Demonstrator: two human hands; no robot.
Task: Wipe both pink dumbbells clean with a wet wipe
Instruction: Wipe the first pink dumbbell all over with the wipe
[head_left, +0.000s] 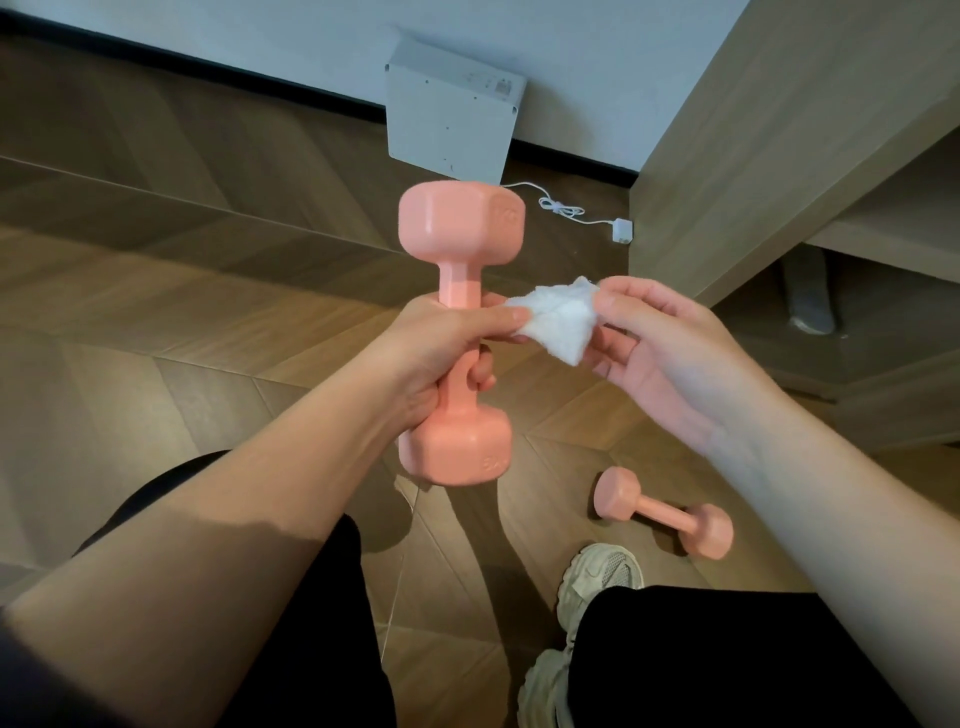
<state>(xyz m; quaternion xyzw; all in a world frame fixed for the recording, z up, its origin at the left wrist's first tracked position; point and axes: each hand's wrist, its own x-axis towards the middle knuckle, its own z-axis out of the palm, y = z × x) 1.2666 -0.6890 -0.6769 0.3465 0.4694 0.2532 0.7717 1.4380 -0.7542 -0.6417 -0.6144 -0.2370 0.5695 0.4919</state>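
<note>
Above the floor (156, 312), left hand (436, 343) grips the upright pink dumbbell (460, 228); right hand (665, 353) pinches the wet wipe (558, 322) beside its handle

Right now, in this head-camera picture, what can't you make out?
Head view:
Held dumbbell: handle middle hidden by the left hand; raised lettering on its ends blurred.
Wet wipe: dirt or dampness unreadable; the right hand covers one corner.
Floor dumbbell: underside hidden, cleanliness unclear.
White box: label too small.
Grey object: mostly hidden behind the desk.
</note>
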